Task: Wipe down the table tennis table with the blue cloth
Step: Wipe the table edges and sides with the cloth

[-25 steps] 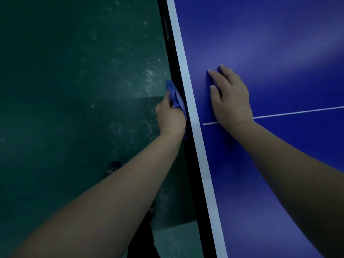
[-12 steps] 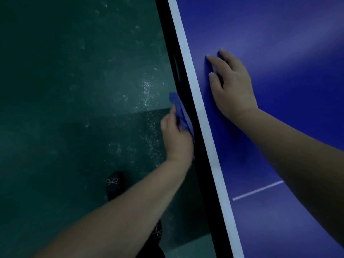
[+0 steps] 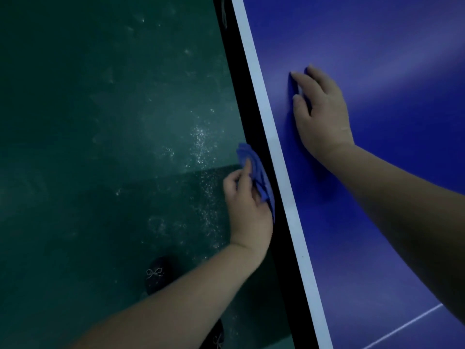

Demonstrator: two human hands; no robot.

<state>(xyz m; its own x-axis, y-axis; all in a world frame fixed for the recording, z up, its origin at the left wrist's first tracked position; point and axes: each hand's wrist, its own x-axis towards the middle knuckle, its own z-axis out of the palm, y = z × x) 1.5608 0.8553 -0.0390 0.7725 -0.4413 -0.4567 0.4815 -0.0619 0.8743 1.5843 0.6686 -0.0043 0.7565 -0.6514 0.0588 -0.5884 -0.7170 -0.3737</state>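
The blue table tennis table (image 3: 377,34) fills the right of the head view, with a white border line (image 3: 271,137) along its left side and a black side edge (image 3: 249,117) beneath it. My left hand (image 3: 247,205) grips the folded blue cloth (image 3: 256,172) and holds it against that black side edge. My right hand (image 3: 322,114) lies flat on the blue tabletop, fingers straight and spread, just right of the white line.
A dark green floor (image 3: 100,122) with pale dusty specks covers the left. Two dark shoes with small bows, one (image 3: 157,273) below my left forearm and one (image 3: 216,336) at the bottom edge, stand beside the table. A thin white centre line (image 3: 402,328) crosses the tabletop at bottom right.
My left hand and the cloth have slid along the table's side edge towards me. The view shifted, so the white centre line now lies lower. My right hand stays flat on the top.
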